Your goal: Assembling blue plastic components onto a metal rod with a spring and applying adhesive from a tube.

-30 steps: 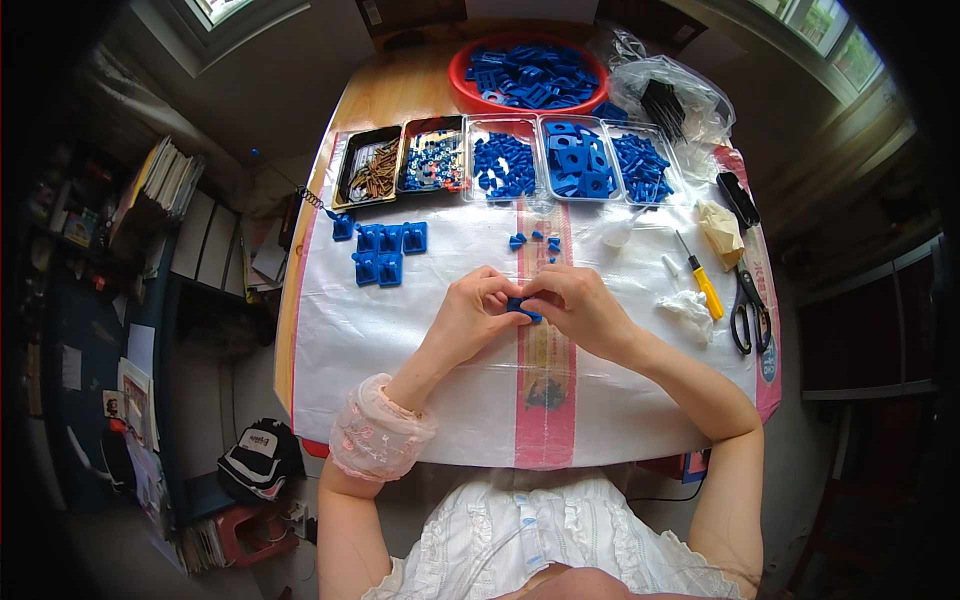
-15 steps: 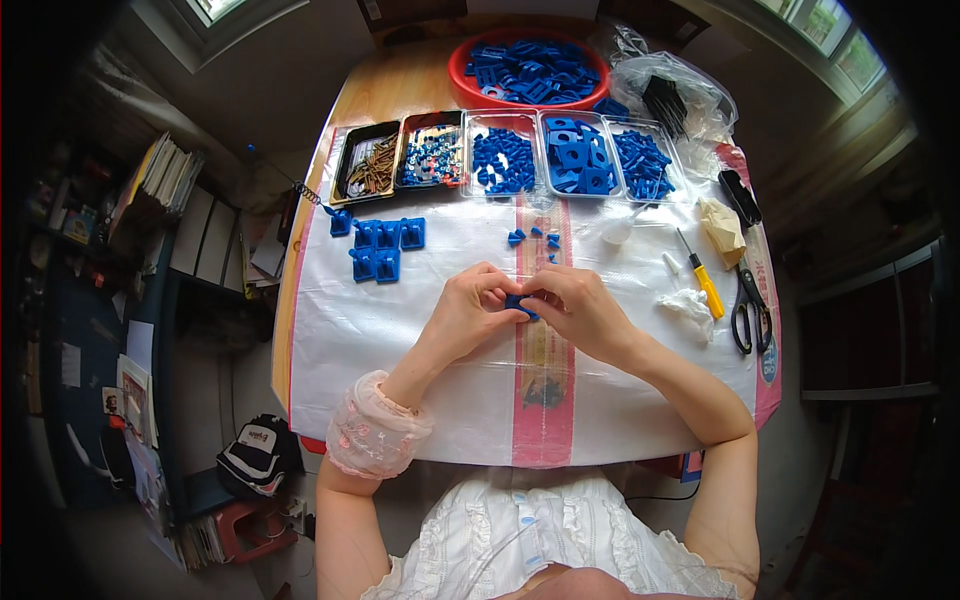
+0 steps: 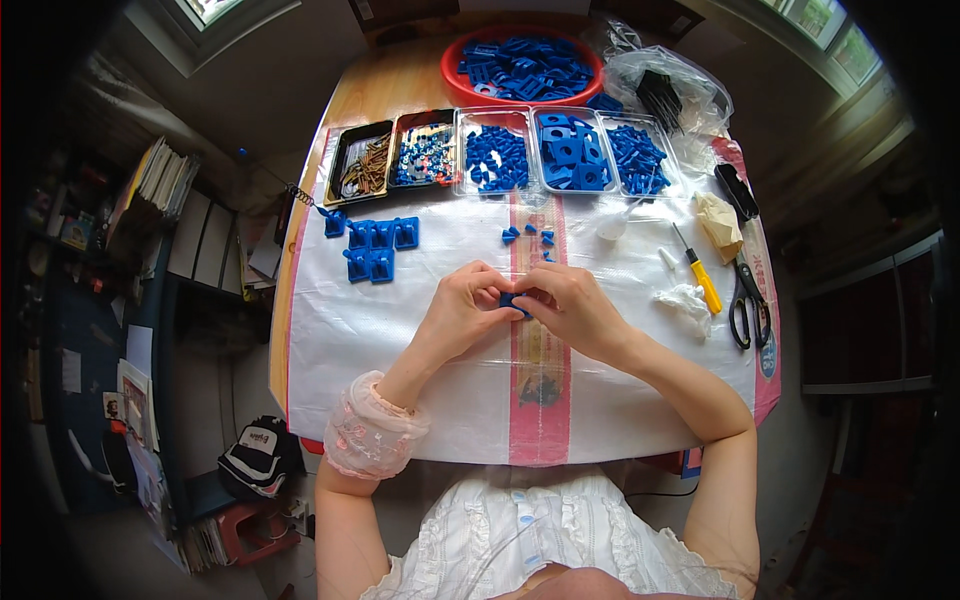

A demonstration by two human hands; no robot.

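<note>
My left hand (image 3: 466, 308) and my right hand (image 3: 568, 306) meet over the middle of the table. Between them they pinch a small blue plastic part (image 3: 514, 306), mostly covered by my fingers. Just beyond my fingertips lie several tiny blue plastic pegs (image 3: 511, 235). Off to the left stands a group of blue square pieces (image 3: 381, 236) with upright bits on top, set close together. Another such blue piece (image 3: 335, 224) sits apart from them, farther left.
Trays line the back: screws (image 3: 366, 165), small metal bits (image 3: 425, 155), blue pegs (image 3: 497, 158), blue plates (image 3: 572, 150), blue pins (image 3: 636, 160). Behind them is a red basin (image 3: 449, 78) of blue parts. At right lie a yellow screwdriver (image 3: 705, 285), scissors (image 3: 745, 305) and crumpled plastic (image 3: 686, 300).
The whole view has shifted slightly, moving the table and its contents a little to the left. Both hands keep the same pinch on the blue part.
</note>
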